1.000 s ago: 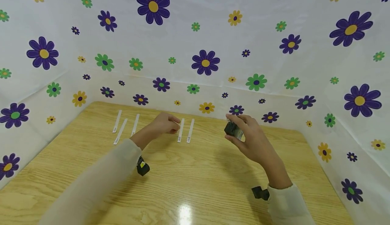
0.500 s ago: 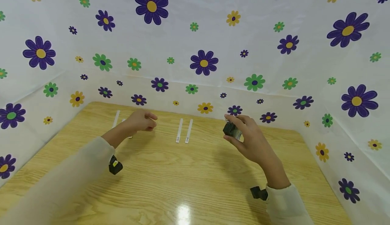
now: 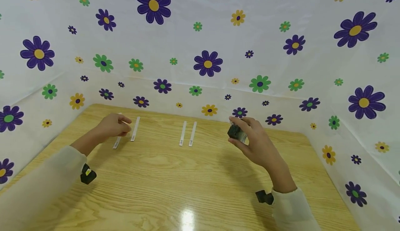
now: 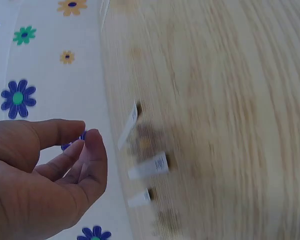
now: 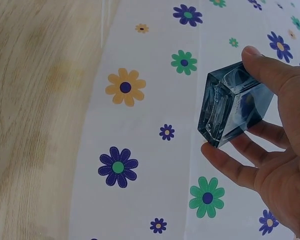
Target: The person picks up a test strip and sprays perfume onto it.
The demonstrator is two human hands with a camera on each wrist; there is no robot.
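Note:
My right hand [image 3: 254,142] holds a dark blue, thick-walled glass bottle [image 5: 235,105] up off the table, thumb on one side and fingertips on the other. In the right wrist view the bottle tilts, its heavy glass end facing the camera. My left hand [image 3: 112,126] hovers at the far left, fingers loosely bent, with nothing seen between thumb and fingertips. Beneath it lies a white paper strip [image 3: 116,143], partly covered by the hand. Just right of the fingertips is another strip [image 3: 135,128], with small print at its near end.
Two more paper strips, a left one [image 3: 183,133] and a right one [image 3: 192,133], lie side by side mid-table near the back. Flower-printed white cloth [image 3: 175,43] walls the wooden table [image 3: 162,182] at the back and sides. Black cameras hang under both wrists.
My left hand has swept left, from beside the middle pair of strips to over the far-left ones. My right hand keeps its hold on the bottle, nearly still.

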